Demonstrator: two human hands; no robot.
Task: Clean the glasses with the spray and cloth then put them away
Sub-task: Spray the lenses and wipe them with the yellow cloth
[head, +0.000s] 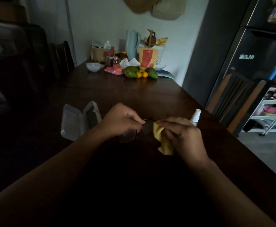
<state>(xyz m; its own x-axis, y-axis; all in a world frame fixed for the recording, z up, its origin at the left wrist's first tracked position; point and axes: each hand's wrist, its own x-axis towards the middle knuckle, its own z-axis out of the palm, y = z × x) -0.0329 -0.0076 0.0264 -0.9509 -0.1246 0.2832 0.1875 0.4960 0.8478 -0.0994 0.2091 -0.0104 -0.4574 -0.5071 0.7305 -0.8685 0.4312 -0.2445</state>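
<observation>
1. The left hand (121, 120) has its fingers curled round the dark glasses (148, 128), pinching the frame at its top edge.
2. The right hand (184, 133) pinches a yellow cloth (164, 145) against the lens just beside the left fingertips. The loose end hangs below the palm.
3. Behind the right knuckles stands a small spray bottle (196, 116), its lower part hidden by the hand.
4. Just beyond the left knuckles a clear case (75, 122) lies open on the dark table (134, 95).
5. Well beyond both hands sit fruit (139, 73) and a white bowl (93, 66).
6. In the dim light, the lens under the left palm is barely visible, and the glasses seem to be held off the table.
</observation>
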